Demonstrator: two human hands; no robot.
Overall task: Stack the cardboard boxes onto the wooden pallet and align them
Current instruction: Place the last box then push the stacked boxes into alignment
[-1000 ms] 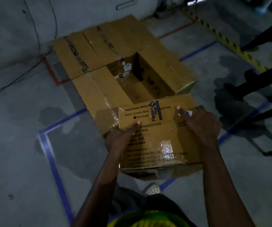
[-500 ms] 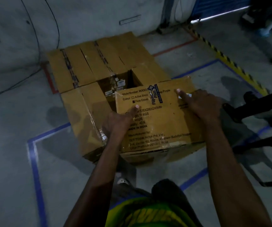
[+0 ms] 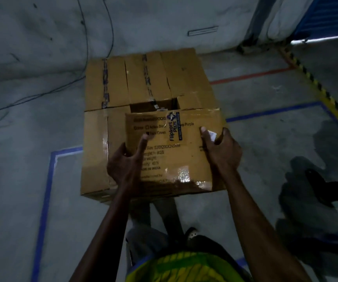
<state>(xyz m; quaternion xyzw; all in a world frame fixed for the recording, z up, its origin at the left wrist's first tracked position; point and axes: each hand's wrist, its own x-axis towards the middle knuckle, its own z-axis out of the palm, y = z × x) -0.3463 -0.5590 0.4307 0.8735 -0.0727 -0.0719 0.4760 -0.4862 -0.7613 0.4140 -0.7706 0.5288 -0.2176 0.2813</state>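
A printed cardboard box [image 3: 180, 155] hangs over the near right part of a block of stacked boxes [image 3: 143, 78]. My left hand [image 3: 127, 165] grips its left edge, thumb lying on the printed top. My right hand [image 3: 222, 151] grips its right edge, thumb on top beside a small white label. A narrow dark gap [image 3: 154, 105] shows just beyond the held box, with items inside. Another box [image 3: 95, 151] stands to the left of the held one. The wooden pallet is hidden under the boxes.
Blue tape lines [image 3: 48, 180] frame the floor around the stack. A red line [image 3: 251, 76] and a yellow-black hazard strip [image 3: 316, 84] run at the right. Cables [image 3: 95, 37] trail down the wall at the back left. A dark cart frame [image 3: 330, 186] stands at the right.
The held box has moved forward over the open gap in the stack and now covers most of it. I have stepped closer to the stack. Both hands keep their grip.
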